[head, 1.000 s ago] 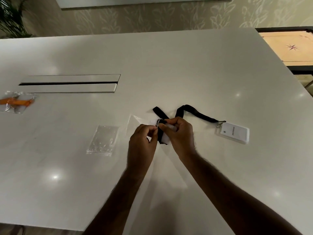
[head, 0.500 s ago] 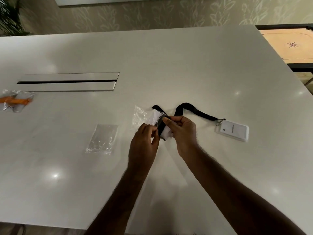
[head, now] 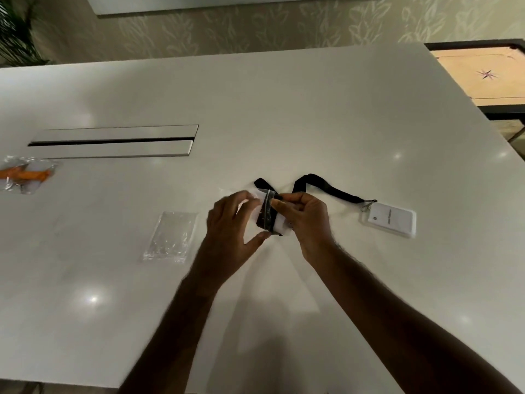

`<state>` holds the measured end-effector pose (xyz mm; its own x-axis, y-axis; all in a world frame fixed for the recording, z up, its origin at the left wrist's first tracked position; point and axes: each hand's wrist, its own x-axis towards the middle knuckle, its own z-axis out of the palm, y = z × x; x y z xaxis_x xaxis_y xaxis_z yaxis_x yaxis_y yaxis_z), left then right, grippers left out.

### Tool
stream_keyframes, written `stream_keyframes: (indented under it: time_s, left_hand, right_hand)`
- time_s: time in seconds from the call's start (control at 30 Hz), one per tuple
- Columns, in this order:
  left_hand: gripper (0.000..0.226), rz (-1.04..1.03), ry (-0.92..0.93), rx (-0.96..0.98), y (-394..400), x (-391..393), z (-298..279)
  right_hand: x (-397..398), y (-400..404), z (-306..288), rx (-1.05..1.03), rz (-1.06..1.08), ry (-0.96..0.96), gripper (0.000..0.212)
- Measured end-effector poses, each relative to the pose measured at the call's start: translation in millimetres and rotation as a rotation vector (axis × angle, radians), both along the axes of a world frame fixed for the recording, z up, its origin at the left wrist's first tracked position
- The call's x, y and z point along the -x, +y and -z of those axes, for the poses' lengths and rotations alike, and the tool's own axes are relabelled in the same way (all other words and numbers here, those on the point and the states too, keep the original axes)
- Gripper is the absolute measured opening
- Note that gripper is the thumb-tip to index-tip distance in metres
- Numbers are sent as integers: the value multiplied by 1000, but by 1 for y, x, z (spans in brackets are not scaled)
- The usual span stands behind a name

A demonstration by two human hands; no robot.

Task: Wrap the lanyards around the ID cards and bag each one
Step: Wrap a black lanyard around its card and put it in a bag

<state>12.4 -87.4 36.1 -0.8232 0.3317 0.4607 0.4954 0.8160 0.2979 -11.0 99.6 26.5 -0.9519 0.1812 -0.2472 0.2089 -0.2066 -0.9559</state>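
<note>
My right hand (head: 305, 223) grips a white ID card wrapped in a black lanyard (head: 268, 217) just above the white table (head: 312, 115). My left hand (head: 230, 231) holds a clear plastic bag (head: 251, 204) against the card's left end; the card sits partly inside its mouth. A second white ID card (head: 392, 220) lies flat to the right, its black lanyard (head: 326, 189) trailing left behind my right hand. An empty clear bag (head: 172, 236) lies left of my hands. A bagged card with an orange lanyard (head: 25, 176) rests at the far left.
A long recessed slot with metal flaps (head: 113, 140) runs across the table's left half. A wooden carrom board (head: 483, 75) stands beyond the table's right edge. A plant (head: 14, 32) is at the far left corner.
My left hand has drawn the clear bag over the left end of the wrapped card. My right hand keeps its hold on the card, which sits a little more upright.
</note>
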Motion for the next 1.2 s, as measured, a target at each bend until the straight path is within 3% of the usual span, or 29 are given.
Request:
stream_keyframes:
  time_s: [0.07, 0.13, 0.53, 0.8, 1.03, 1.2]
  left_hand:
    - [97, 23, -15, 166, -11, 12, -2]
    - [114, 36, -41, 260, -16, 23, -4]
    - [97, 185, -57, 141, -10, 35, 8]
    - [112, 183, -344, 46, -4, 25, 2]
    - [112, 82, -174, 88, 8, 13, -2]
    - [115, 76, -167, 69, 14, 8, -3]
  right_hand:
    - [1, 0, -2, -30, -26, 20, 20]
    - [2, -1, -6, -77, -70, 45, 20]
    - [0, -2, -18, -249, -232, 149, 21]
    - [1, -3, -21, -460, -383, 191, 28]
    - [5, -4, -24, -429, -320, 149, 34]
    - [3, -6, -23, -441, -290, 124, 37]
